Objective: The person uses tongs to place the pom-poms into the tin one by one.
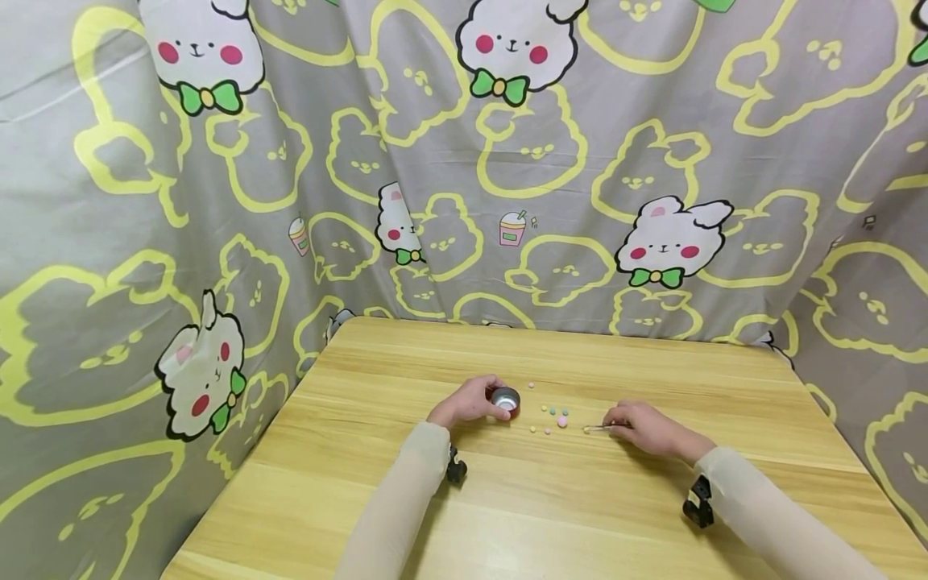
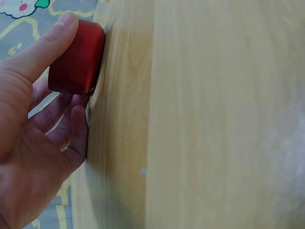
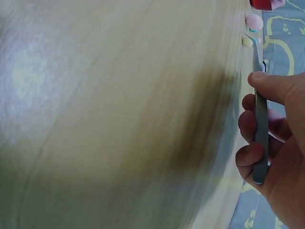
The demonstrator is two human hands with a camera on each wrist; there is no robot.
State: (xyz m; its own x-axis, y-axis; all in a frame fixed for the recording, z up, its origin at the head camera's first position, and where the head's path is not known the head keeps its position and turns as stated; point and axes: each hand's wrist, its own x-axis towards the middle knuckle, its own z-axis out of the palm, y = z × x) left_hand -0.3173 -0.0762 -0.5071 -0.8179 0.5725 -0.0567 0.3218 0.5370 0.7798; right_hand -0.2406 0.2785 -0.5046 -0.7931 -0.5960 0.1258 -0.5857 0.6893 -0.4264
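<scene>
My left hand (image 1: 471, 400) grips a small round red tin (image 2: 78, 57), thumb on one side and fingers on the other. In the head view the silvery inside of the tin faces up. On the table to the right, my right hand (image 1: 644, 427) holds metal tweezers (image 3: 260, 124) between thumb and curled fingers. The tweezers' tips are at a small yellow ball (image 1: 586, 430); whether they pinch it I cannot tell. Between the hands lie a larger pink ball (image 1: 562, 422) and several tiny yellow, teal and pale pink balls.
A wooden table (image 1: 507, 515) carries everything. Behind it and along both sides hangs a grey curtain (image 1: 449, 161) with cartoon prints. One pale pink ball (image 1: 532, 385) lies farther back than the others, right of the tin.
</scene>
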